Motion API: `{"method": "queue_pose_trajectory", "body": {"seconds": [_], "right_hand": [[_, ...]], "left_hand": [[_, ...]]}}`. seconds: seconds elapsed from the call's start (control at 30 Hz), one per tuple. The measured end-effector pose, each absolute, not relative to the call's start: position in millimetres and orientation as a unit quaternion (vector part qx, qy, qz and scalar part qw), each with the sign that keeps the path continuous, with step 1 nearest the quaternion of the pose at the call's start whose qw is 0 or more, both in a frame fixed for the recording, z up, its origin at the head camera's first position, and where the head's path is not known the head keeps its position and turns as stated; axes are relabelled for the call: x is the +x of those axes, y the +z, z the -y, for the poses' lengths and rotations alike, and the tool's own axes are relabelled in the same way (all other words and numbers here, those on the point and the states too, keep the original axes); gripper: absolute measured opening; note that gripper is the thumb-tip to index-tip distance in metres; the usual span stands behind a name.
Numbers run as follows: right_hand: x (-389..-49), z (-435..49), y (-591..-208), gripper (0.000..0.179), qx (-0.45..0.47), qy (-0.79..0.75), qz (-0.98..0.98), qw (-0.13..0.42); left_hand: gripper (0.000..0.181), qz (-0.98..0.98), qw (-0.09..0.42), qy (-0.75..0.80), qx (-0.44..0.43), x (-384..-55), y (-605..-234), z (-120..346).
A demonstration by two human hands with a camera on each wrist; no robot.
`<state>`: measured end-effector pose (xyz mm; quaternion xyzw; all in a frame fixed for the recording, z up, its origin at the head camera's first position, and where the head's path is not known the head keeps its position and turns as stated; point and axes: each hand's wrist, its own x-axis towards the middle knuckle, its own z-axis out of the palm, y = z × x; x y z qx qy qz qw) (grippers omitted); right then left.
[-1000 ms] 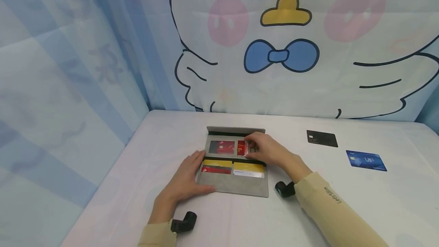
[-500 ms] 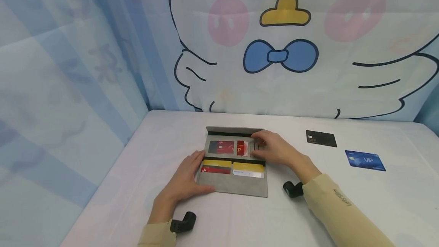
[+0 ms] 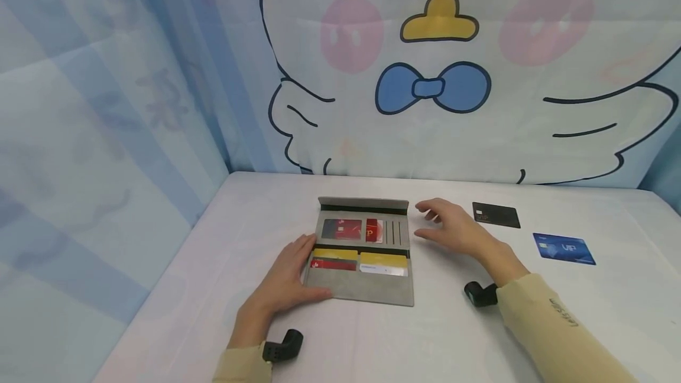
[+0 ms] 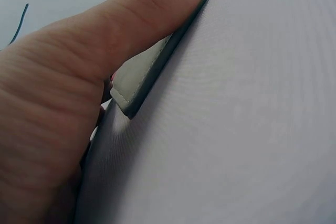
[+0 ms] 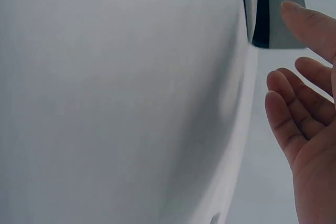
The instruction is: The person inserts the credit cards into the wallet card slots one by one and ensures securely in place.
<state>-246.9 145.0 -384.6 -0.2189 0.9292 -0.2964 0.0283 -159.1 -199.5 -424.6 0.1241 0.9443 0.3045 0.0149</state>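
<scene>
A grey wallet (image 3: 351, 287) lies unfolded on the table, its top flap raised at the far side. In its upper panel sit a dark-and-red card (image 3: 348, 229) and a red-and-white card (image 3: 372, 231), beside narrow slots. Below them, a yellow-and-red card (image 3: 334, 264) and a yellow-and-white card (image 3: 383, 264) fill the lower pockets. My left hand (image 3: 284, 276) rests around the wallet's near left corner, fingers along the side; in the left wrist view its thumb (image 4: 142, 11) lies over the front edge. My right hand (image 3: 452, 226) hovers just right of the wallet, holding nothing, fingers loosely bent.
A black VIP card (image 3: 496, 215) lies right of my right hand, and a blue card (image 3: 564, 248) lies farther right and nearer. The white-covered table (image 3: 372, 347) meets a cartoon-printed curtain (image 3: 425, 146) at the back and another curtain at the left.
My right hand has left the red-and-white card in the wallet's upper panel and moved right, off the wallet. My left hand has stayed at the wallet's corner.
</scene>
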Motion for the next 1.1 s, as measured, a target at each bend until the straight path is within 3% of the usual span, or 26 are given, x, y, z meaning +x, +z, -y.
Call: {"method": "queue_pose_trajectory", "body": {"seconds": [1.1], "right_hand": [[-255.7,-236.5,-388.3,0.069,-0.133,-0.287,-0.948,0.021]], "left_hand": [[0.111,-0.945,0.016,0.303,0.117,-158.5,-423.6,197.6]]}}
